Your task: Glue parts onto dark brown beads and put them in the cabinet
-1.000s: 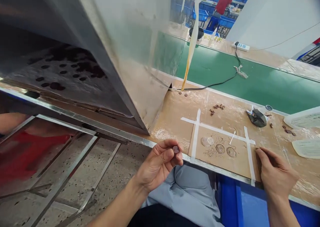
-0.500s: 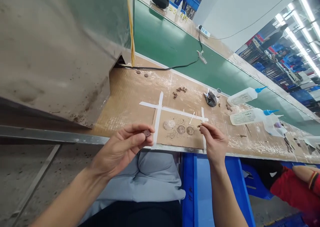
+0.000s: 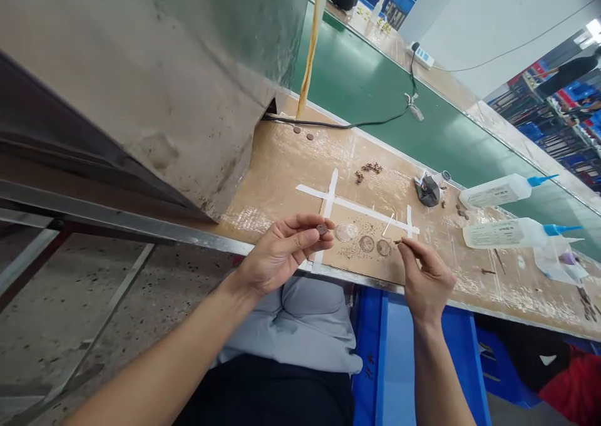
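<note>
Your left hand (image 3: pixel 286 249) pinched a flat, dark-brown disc (image 3: pixel 322 229) between thumb and bent fingers near the white tape (image 3: pixel 332 189); round clear dishes (image 3: pixel 347 232) lay on matte cardboard (image 3: pixel 370 268); your right hand (image 3: pixel 427 272), thumb and finger together, held a tiny brown piece (image 3: pixel 398 242) beside them.

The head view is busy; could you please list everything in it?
Bench: 1, brown, centre
Belt: 1, green, behind bench
Housing: 1, grey, left
Cable: 1, black, bench to belt
Power strip: 1, white, beyond belt
Hanging strip: 1, yellowish, beside housing
Discs: 2, brown, near cable
Bits: many, brown, on bench
Bundle: 1, black, on bench
Bottles: 2, whitish, bench right
Tape strips: 3, white, bench front
Dishes: 3, clear, between tape strips
Stick: 1, white, behind dishes
Bin: 1, blue, below bench, centre
Garment: 1, red, lower right
Held piece: 1, brown, in left hand
Part: 1, brownish, in right hand
Left hand: 1, bare, bench edge
Right hand: 1, bare, bench edge
</note>
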The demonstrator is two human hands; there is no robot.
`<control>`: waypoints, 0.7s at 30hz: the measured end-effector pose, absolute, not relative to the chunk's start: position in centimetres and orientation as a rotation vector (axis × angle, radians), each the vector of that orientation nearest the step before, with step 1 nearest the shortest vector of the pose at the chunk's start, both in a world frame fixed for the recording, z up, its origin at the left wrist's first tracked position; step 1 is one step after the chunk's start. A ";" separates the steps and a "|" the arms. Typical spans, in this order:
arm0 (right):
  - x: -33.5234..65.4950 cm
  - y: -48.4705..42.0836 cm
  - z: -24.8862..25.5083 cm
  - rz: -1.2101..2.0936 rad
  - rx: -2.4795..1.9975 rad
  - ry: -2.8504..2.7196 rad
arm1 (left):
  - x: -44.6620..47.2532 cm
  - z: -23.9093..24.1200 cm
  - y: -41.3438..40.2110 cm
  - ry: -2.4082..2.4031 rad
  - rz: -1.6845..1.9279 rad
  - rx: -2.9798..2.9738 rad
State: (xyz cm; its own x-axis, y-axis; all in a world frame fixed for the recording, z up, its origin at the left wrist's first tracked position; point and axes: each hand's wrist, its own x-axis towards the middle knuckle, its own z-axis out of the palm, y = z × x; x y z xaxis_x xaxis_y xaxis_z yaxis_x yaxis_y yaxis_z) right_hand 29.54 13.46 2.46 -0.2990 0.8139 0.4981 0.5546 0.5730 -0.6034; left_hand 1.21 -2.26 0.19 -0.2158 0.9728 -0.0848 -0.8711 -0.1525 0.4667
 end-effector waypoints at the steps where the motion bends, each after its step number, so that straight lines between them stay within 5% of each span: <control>1: 28.9 13.2 3.0 0.440 -1.085 -1.941 | 1.2 0.1 -2.2 0.494 1.726 0.283; 7: 24.1 11.8 6.0 0.649 -0.879 -2.000 | 1.6 -0.1 -2.1 0.510 1.752 0.331; 21: 21.4 11.4 6.1 0.523 -0.675 -2.343 | 1.9 0.1 -2.3 0.463 1.800 0.344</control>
